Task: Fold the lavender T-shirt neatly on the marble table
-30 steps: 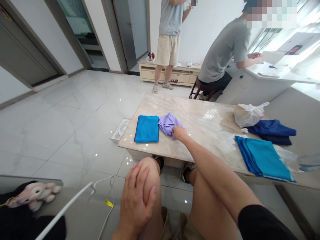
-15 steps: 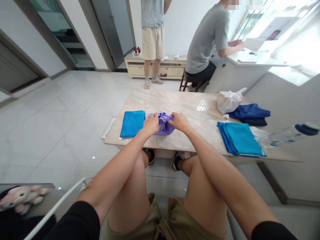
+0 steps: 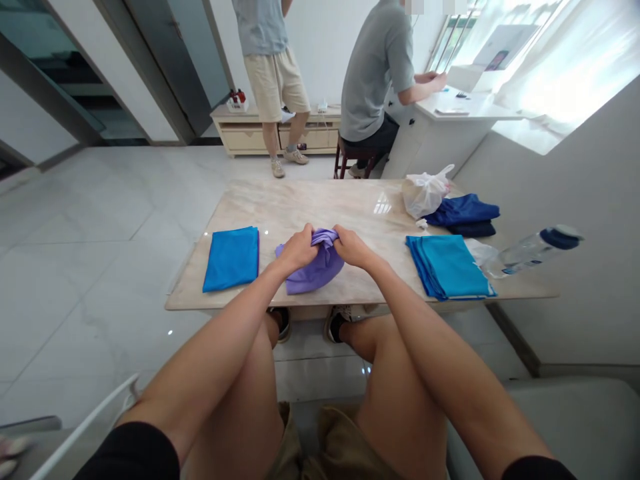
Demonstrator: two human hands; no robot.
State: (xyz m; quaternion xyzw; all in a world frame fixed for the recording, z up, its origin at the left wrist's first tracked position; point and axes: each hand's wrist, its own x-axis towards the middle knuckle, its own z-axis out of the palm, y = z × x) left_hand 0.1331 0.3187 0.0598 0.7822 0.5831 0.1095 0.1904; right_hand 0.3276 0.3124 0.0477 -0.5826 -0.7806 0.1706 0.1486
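Note:
Both hands grip a purple cloth [image 3: 316, 272] above the near edge of the marble-topped table [image 3: 300, 200]. My left hand [image 3: 300, 247] is closed on its gathered upper edge, and my right hand [image 3: 351, 245] pinches the same edge a short way to the right. Between them the fabric is bunched into folds, while the rest hangs or lies below on the tabletop; its exact shape is partly hidden by my left hand. Left of the cloth lies a flat, folded blue cloth [image 3: 231, 259]. Another folded stack of blue cloth [image 3: 450, 265] rests to the right.
A clear bottle with a blue cap [image 3: 535, 250] stands at the table's right end. Behind are a white plastic bag [image 3: 425, 193] and dark blue clothing [image 3: 465, 210]. Beyond the table, one person [image 3: 275, 73] stands and another [image 3: 375, 73] sits on a stool at a white desk.
The purple cloth's edge is now raised and stretched between my hands, with fabric hanging below it. The view has turned slightly to the right.

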